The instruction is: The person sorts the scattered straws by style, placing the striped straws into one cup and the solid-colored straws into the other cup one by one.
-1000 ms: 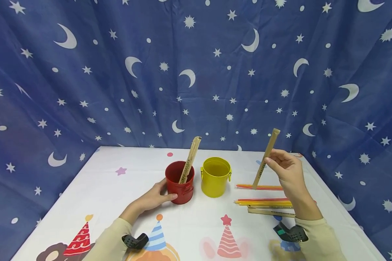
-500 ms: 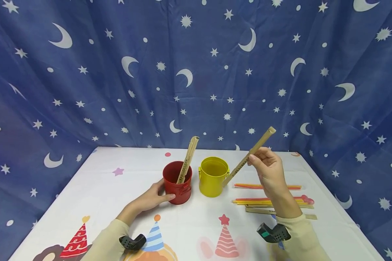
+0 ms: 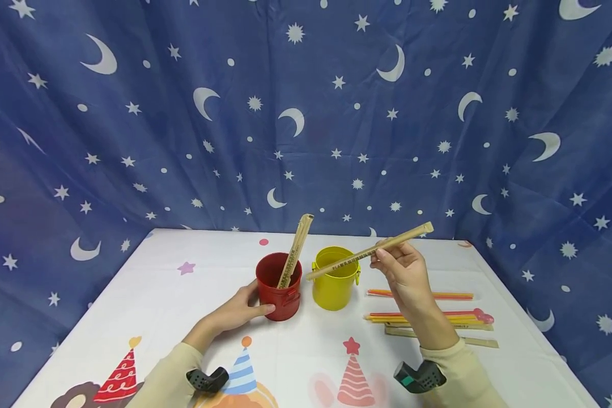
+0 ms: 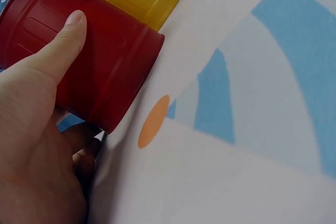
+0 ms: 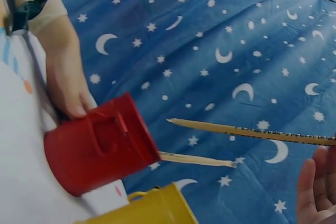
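Observation:
My left hand (image 3: 237, 309) grips the lower side of a small red bucket (image 3: 280, 303), thumb on its front; in the left wrist view the fingers are partly hidden behind it. Paper-wrapped straws (image 3: 297, 249) lean upright in that bucket. My right hand (image 3: 405, 277) pinches another paper-wrapped straw (image 3: 369, 251) with printed lettering. It slants over the yellow bucket (image 3: 332, 294), its lower left end near the red bucket's right side. In the right wrist view the held straw (image 5: 252, 132) is above the red bucket's opening and apart from it.
Right of the yellow bucket, orange and pink straws (image 3: 423, 295) lie on the white patterned tablecloth (image 3: 183, 294). Closer to me lie yellow and pink straws (image 3: 418, 318) and more paper-wrapped straws (image 3: 479, 342). A blue star-and-moon curtain (image 3: 306, 113) hangs behind the table.
My right hand has moved left with the straw, which has tipped from nearly upright to a shallow slant across the yellow bucket. My left hand still holds the red bucket in place.

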A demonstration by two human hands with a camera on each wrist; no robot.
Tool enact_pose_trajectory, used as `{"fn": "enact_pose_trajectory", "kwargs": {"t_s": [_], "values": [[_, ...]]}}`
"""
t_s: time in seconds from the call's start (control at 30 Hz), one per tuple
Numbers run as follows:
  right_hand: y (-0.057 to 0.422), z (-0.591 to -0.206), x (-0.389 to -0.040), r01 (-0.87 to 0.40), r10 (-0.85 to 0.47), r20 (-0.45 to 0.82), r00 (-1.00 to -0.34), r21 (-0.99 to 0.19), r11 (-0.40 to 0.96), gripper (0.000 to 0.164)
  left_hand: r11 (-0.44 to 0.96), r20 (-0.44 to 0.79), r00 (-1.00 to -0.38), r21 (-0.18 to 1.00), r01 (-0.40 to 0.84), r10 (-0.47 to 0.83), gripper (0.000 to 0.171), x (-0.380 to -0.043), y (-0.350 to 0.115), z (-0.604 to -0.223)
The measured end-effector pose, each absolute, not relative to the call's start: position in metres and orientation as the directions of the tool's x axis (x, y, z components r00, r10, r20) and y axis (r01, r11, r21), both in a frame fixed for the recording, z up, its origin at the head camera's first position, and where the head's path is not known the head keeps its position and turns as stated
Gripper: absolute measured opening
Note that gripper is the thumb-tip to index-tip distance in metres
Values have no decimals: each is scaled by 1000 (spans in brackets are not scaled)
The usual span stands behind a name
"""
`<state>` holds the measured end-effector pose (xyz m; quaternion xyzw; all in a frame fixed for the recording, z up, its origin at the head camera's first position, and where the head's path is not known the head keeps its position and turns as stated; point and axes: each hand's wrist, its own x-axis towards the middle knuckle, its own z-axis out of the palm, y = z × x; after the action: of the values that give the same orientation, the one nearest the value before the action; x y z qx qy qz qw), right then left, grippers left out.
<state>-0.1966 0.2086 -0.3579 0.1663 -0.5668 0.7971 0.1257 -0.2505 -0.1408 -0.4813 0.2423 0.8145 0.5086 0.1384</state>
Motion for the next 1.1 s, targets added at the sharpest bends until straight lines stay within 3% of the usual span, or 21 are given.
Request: {"fn": "enact_pose_trajectory", "kwargs": {"t_s": [0.8,1.0,1.1], "values": [[144,-375,-219,-318,25,319,-947,-931,-179,10,378,22,-854,891,253,520,86,-250,-144,-483],[138,-391,-218,-317,-23,322,-947,-941,-117,27,378,21,-846,889,260,533,85,-249,-139,-484],[134,-394,-217,-344,-50,348,-936,-936,-75,26,375,32,-853,890,262,521,85,-248,-140,-481]]}}
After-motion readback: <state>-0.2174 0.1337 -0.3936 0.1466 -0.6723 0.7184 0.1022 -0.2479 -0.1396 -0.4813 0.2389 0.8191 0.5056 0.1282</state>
